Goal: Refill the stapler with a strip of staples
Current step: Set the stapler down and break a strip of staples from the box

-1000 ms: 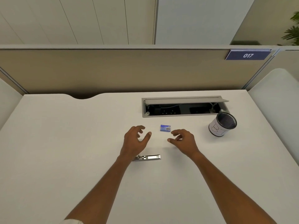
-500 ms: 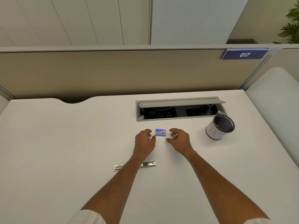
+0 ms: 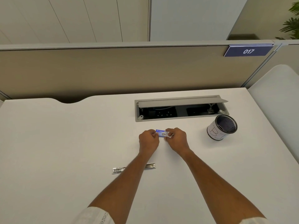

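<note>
Nearest, the metal stapler [image 3: 119, 169] lies flat on the white table [image 3: 64, 143], with the person's left forearm crossing above its middle. Further out, both hands meet on a small blue staple box [image 3: 161, 133]: the left hand [image 3: 148, 139] pinches its left end with curled fingers, and the right hand [image 3: 177, 139] pinches its right end. Off to the right stands a mesh pen cup [image 3: 221, 128]. Behind it a cable tray [image 3: 181, 109] sits open, then the beige partition [image 3: 113, 70] with its sign [image 3: 248, 51] reading 017.

We are pinching the blue staple box [image 3: 161, 133] between left hand [image 3: 148, 140] and right hand [image 3: 176, 138] at mid-frame; the stapler [image 3: 117, 170] is lying below, under our left forearm.
</note>
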Demonstrator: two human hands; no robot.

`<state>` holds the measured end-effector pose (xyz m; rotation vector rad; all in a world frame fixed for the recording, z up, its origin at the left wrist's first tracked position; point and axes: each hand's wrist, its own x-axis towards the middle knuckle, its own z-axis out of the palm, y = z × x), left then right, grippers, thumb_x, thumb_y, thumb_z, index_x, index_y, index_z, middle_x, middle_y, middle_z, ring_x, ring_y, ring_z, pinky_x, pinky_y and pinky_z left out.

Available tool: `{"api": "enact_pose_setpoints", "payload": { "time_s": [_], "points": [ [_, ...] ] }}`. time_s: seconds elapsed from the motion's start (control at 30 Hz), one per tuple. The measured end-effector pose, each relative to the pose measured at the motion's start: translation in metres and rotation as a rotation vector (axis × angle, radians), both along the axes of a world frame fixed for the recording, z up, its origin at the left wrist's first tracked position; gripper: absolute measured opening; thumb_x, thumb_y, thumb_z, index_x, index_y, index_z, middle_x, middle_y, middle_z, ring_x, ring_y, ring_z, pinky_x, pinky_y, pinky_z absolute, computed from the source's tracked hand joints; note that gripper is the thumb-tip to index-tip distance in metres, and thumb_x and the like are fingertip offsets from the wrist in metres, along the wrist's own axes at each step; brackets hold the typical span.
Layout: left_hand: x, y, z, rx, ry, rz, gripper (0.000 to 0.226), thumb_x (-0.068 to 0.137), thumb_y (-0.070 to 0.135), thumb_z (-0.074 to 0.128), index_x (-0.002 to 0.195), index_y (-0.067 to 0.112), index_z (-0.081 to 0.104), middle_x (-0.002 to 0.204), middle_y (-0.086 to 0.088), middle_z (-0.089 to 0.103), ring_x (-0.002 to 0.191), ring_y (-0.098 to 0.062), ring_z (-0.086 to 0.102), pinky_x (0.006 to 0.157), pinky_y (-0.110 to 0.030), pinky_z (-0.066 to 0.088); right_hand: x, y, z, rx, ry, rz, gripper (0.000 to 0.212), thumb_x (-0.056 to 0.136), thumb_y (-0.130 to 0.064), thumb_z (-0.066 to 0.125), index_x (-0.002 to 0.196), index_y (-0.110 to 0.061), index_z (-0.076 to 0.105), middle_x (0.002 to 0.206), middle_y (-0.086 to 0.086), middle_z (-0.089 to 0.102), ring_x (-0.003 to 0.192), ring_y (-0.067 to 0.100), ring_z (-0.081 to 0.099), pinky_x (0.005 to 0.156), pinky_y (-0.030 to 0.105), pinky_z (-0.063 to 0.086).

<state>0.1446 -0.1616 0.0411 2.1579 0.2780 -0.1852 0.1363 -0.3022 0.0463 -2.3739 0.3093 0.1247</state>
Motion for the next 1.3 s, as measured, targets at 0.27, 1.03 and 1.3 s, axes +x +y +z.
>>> {"api": "enact_pose_setpoints", "payload": {
  "time_s": [0.27,1.03,1.3],
  "points": [
    [-0.012,0.002,0.005,-0.034,0.035,0.046,0.022,0.096,0.01,0.06,0.099,0.004,0.081,0.097,-0.014,0.081,0.087,-0.03,0.069,0.071,-0.023,0.042,-0.014,-0.002,0.0,0.031,-0.054,0.036,0.034,0.087,-0.003,0.072,0.121,-0.004,0.072,0.111,0.013,0.073,0.088,0.015,0.059,0.082,0.019,0.045],
    [-0.05,0.0,0.012,-0.152,0.236,0.156,0.025,0.077,0.025,0.09,0.082,0.005,0.075,0.087,-0.016,0.078,0.084,-0.037,0.076,0.081,-0.047,0.063,-0.066,-0.007,-0.002,0.122,-0.087,0.015,0.033,0.077,0.006,0.075,0.108,-0.004,0.075,0.091,0.009,0.073,0.081,0.02,0.065,0.083,0.023,0.053],
    [-0.044,0.001,0.013,-0.186,0.318,0.192,0.019,0.075,0.02,0.09,0.081,0.007,0.078,0.074,-0.009,0.076,0.065,-0.026,0.077,0.065,-0.03,0.063,-0.064,-0.011,-0.004,0.113,-0.096,0.045,0.035,0.076,0.003,0.078,0.11,-0.004,0.075,0.095,0.012,0.074,0.087,0.026,0.068,0.087,0.035,0.055]
  ]
}}
